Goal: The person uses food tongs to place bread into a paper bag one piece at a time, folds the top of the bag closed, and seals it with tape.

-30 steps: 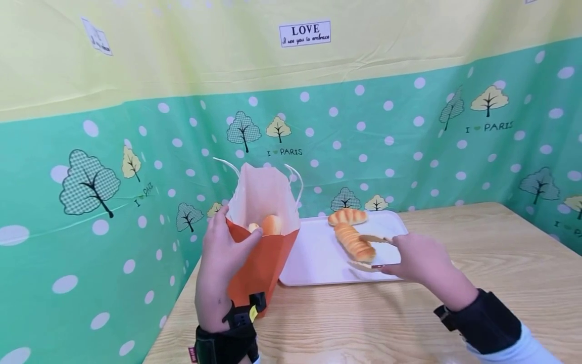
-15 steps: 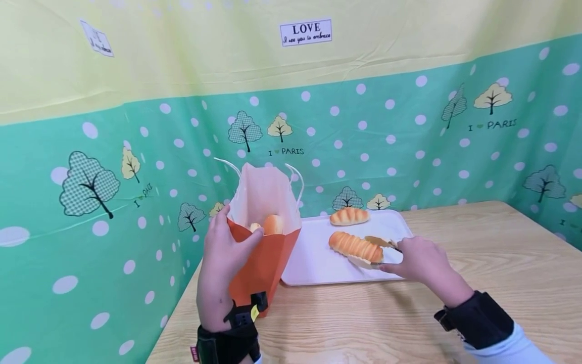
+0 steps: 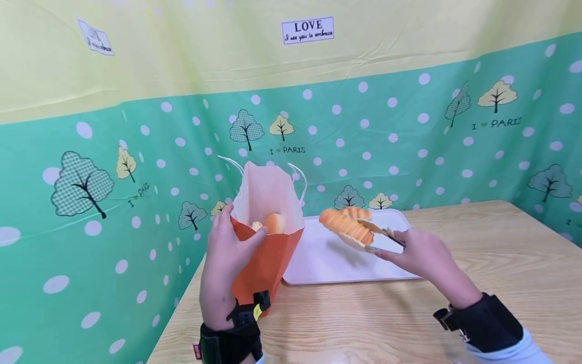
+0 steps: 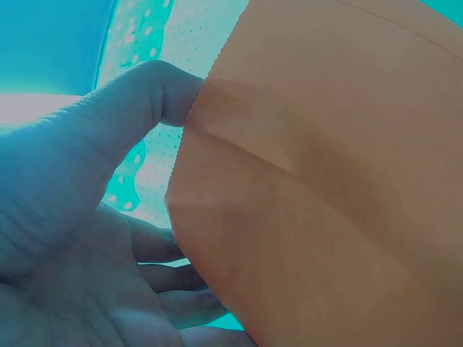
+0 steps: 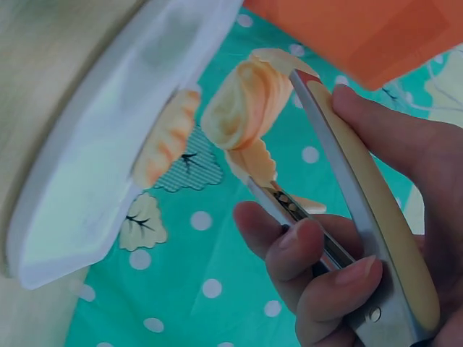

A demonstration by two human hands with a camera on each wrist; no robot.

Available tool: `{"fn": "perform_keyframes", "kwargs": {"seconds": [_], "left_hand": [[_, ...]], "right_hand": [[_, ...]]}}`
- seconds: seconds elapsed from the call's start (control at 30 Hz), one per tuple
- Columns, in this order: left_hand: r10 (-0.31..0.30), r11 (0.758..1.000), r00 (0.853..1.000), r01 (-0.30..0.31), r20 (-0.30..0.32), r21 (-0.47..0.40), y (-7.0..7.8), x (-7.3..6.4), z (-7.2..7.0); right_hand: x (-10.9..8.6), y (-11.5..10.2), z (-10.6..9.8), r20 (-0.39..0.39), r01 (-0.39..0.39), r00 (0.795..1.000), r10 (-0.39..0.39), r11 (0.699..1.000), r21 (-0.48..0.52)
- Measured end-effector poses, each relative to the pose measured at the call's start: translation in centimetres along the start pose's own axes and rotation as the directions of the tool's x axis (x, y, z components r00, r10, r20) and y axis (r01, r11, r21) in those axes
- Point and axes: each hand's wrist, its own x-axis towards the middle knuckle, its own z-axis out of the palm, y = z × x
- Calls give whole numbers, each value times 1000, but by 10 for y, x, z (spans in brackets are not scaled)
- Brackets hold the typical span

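My left hand [image 3: 229, 253] holds the near left rim of an orange paper bag [image 3: 261, 268] with a white inside and white string handles. The thumb hooks over the bag's edge in the left wrist view. Inside the open bag show a round bun [image 3: 275, 223] and part of a smaller bread piece [image 3: 256, 226]. Around the wood-faced metal tongs [image 5: 376, 188] curl the fingers of my right hand [image 3: 423, 253]. The tongs' tips grip a spiral-ridged bread roll [image 3: 343, 226], lifted over the white tray [image 3: 313, 265] and tilted, its left end higher.
Behind the lifted roll, a second ridged bread [image 3: 362, 212] lies at the tray's back, partly covered in the head view. The wooden table [image 3: 345, 318] runs back to a green and yellow printed curtain [image 3: 386, 111].
The tongs have closed on the spiral roll, turned it on the tray, then raised it up and to the left. My left hand stays at the bag's rim.
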Motion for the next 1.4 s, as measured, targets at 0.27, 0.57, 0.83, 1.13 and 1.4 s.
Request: {"fn": "perform_keyframes", "kwargs": {"seconds": [0.27, 0.57, 0.83, 1.13, 1.4], "left_hand": [[1, 1000, 1000, -1, -9, 4, -1, 2, 1], [-1, 1000, 1000, 1, 5, -12, 0, 1, 7], [2, 1000, 1000, -2, 20, -10, 1, 3, 5], [11, 1000, 1000, -11, 8, -2, 5, 3, 5], [-8, 1000, 1000, 8, 0, -1, 8, 0, 6]], "right_hand": [[17, -29, -29, -179, 49, 983, -24, 989, 139], [11, -71, -62, -384, 98, 923, 33, 944, 316], [0, -100, -62, -533, 305, 842, -88, 892, 334], [-1, -124, -38, -394, 298, 909, -138, 876, 379], [8, -120, -20, -220, 194, 968, -121, 916, 351]]}}
